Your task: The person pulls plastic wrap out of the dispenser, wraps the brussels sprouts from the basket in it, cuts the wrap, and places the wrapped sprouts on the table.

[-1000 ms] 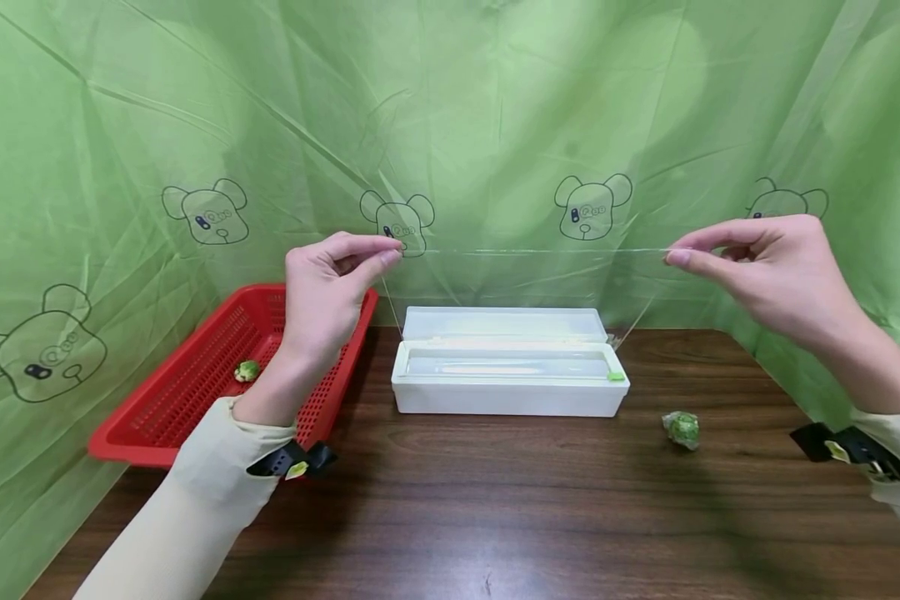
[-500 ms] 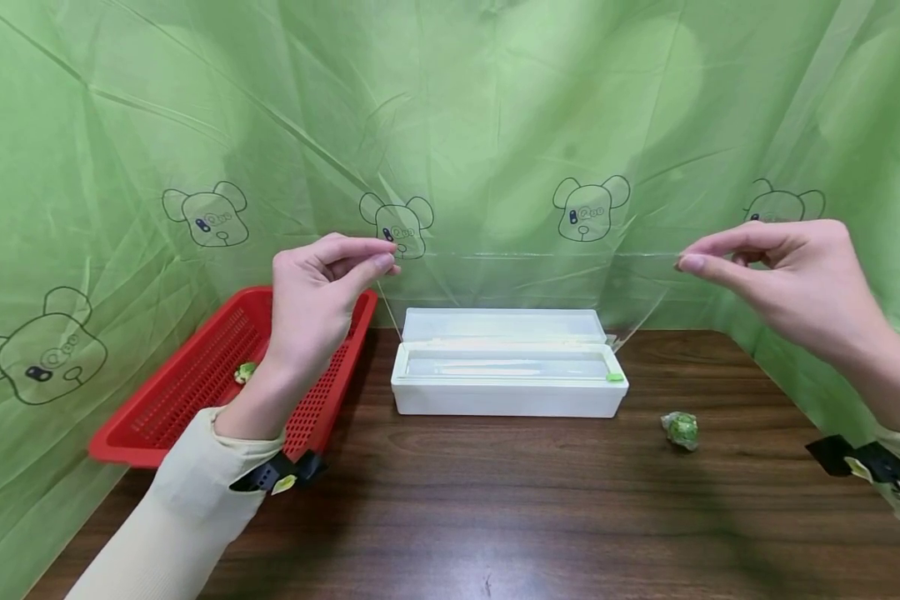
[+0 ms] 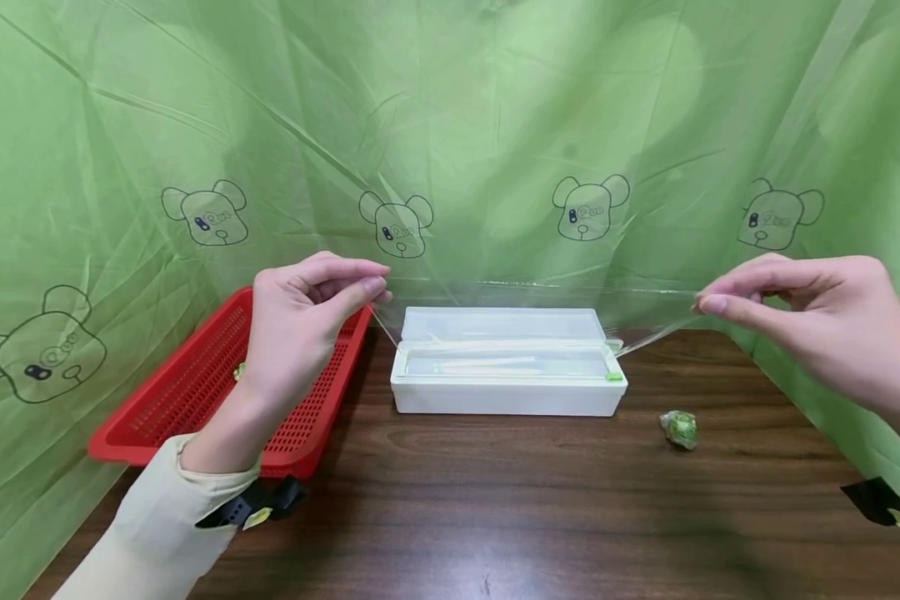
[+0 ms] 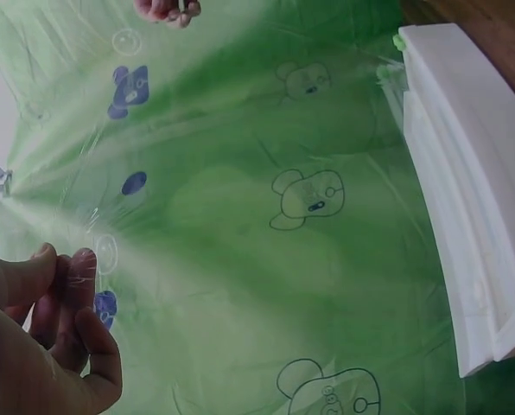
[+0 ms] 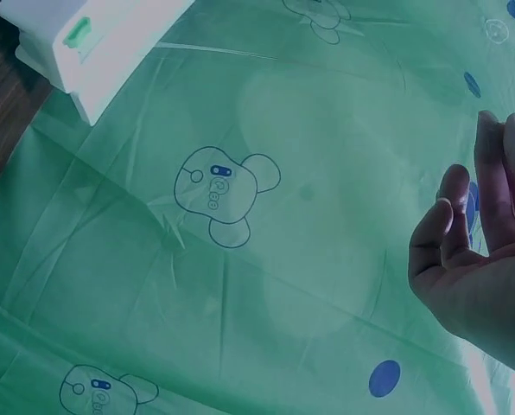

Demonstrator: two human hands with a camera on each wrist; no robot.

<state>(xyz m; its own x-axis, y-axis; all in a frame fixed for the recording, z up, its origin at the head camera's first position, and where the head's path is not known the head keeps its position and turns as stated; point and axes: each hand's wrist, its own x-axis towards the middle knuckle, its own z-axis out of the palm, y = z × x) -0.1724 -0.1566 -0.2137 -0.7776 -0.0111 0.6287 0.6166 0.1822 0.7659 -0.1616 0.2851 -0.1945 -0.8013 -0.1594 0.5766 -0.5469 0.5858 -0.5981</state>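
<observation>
A clear sheet of plastic wrap [image 3: 532, 298] stretches between my hands, its near edge showing as a bright line. My left hand [image 3: 300, 321] pinches its left corner between thumb and fingers. At the other corner my right hand [image 3: 802, 312] pinches it the same way. From both hands the film's sides slant down to the white wrap dispenser box [image 3: 506, 398], whose lid [image 3: 502, 323] is raised at the back. In the left wrist view, film lies over the fingertips [image 4: 83, 266] of the left hand.
A red plastic basket [image 3: 138, 429] stands at the left, partly behind the left forearm, with a small green vegetable [image 3: 238, 371] in it. On the wooden table [image 3: 495, 508], right of the box, lies a small green vegetable wrapped in film [image 3: 678, 428]. Green curtain [image 3: 487, 108] surrounds the table.
Both hands have come lower and moved farther apart, left hand leftward and right hand rightward. The film between them has dropped with them, closer over the box. Box and wrapped vegetable stay put.
</observation>
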